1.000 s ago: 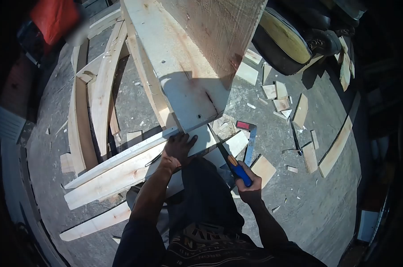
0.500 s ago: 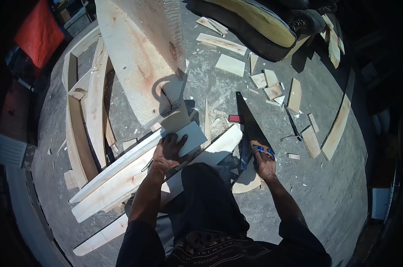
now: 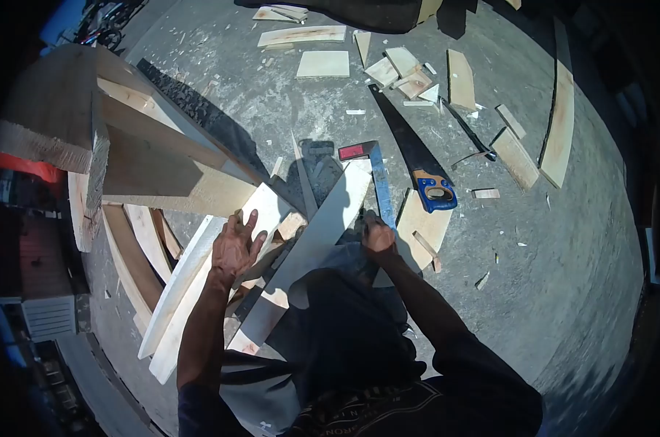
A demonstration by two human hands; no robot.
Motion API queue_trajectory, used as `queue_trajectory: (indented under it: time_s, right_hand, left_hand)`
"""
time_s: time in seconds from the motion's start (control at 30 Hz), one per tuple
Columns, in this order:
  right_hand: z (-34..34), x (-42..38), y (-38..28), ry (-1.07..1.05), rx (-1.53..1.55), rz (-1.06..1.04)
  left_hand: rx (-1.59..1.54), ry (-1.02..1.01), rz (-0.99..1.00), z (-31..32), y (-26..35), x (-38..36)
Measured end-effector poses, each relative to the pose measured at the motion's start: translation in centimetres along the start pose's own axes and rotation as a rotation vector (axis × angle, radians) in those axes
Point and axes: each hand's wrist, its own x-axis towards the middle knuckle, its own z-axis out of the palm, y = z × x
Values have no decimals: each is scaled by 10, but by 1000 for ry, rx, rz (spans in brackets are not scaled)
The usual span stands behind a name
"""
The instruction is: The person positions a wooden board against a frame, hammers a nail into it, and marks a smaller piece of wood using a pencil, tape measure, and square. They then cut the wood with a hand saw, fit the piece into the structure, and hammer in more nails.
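Grip: left hand (image 3: 236, 246) spread on board (image 3: 274, 204) | right hand (image 3: 378, 237) curled beside square (image 3: 381, 191), cannot tell whether holding

Left fingers (image 3: 252, 219) rest on a pale board (image 3: 272, 208); a handsaw (image 3: 416, 149) lies on concrete (image 3: 505, 320).

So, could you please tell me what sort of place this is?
It looks like an improvised outdoor woodworking spot: a handsaw and a square lie among scattered wood offcuts on sunlit, concrete-like ground.
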Motion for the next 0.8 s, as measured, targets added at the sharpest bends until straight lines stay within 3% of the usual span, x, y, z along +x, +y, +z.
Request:
queue_trajectory:
  time_s: [0.03, 0.07, 0.17, 0.27, 0.3, 0.37, 0.43, 0.5, 0.57, 0.63, 0.67, 0.77, 0.8]
  right_hand:
    - [12, 16, 0, -24, -72, 97]
    - [19, 36, 1, -40, -146, 191]
    - [33, 65, 7, -28, -163, 281]
    - [27, 66, 10, -141, -198, 363]
    - [21, 64, 7, -188, -236, 410]
    - [7, 44, -2, -226, -334, 458]
    - [-47, 15, -59, -250, -181, 629]
    - [-22, -22, -28, 19, -174, 609]
    - [-18, -56, -16, 32, 313, 592]
    - [-8, -88, -20, 45, 703, 461]
    - [-13, -91, -45, 4, 663, 438]
    - [-23, -99, -167, -211, 560, 376]
    - [-35, -98, -222, -319, 622, 461]
  left_hand:
    - [-38, -50, -66, -10, 8, 2]
    - [22, 36, -30, -5, 7, -1]
    - [-251, 146, -73, -14, 36, -22]
    - [-322, 45, 48, -17, 52, -54]
    - [-484, 92, -7, 11, 47, -67]
    - [-379, 157, 118, 12, 53, -83]
    - [-453, 166, 162, 34, 38, -102]
    - [-549, 187, 199, 48, 23, -108]
    - [-427, -9, 344, 54, 13, -122]
    - [-378, 19, 366, 82, -3, -104]
    - [-338, -39, 402, 96, 1, -111]
    - [-553, 193, 444, 54, 17, -126]
    - [-647, 244, 369, 40, 26, -130]
